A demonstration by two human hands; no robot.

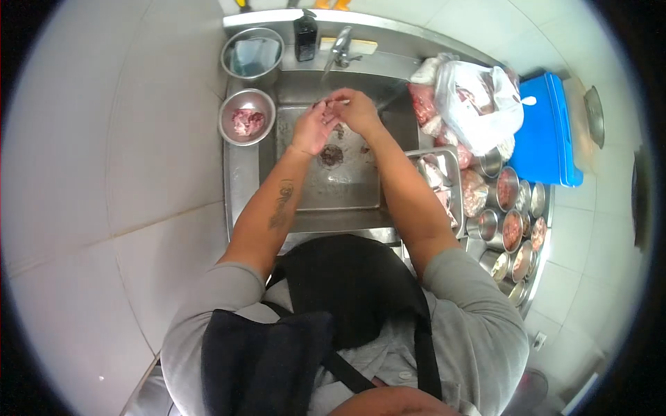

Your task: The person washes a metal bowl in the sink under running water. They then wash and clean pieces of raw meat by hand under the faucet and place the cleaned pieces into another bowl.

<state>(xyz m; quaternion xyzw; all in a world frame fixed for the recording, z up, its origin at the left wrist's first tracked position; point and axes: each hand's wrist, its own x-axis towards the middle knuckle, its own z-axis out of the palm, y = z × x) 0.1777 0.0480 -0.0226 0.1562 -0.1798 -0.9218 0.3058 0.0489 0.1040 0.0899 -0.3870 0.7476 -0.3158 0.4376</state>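
Both my hands are together over the steel sink [340, 197], just below the tap [340, 47], with water running near the fingers. My left hand [313, 130] is cupped, palm inward, its fingers curled against the other hand. Closed beside it, my right hand [357, 112] has its fingertips pressed toward the left fingers. A small dark bit shows between them, too small to name. Dark scraps [331, 155] lie round the drain in the sink. Left of the sink, a steel bowl [225, 123] holds pieces of raw meat [248, 122].
A steel pot [224, 59] and a black pump bottle [305, 36] stand behind the sink. To the right are a white plastic bag [479, 114], a metal tray [456, 182] of meat, several steel containers [512, 229] of food and a blue box [544, 132].
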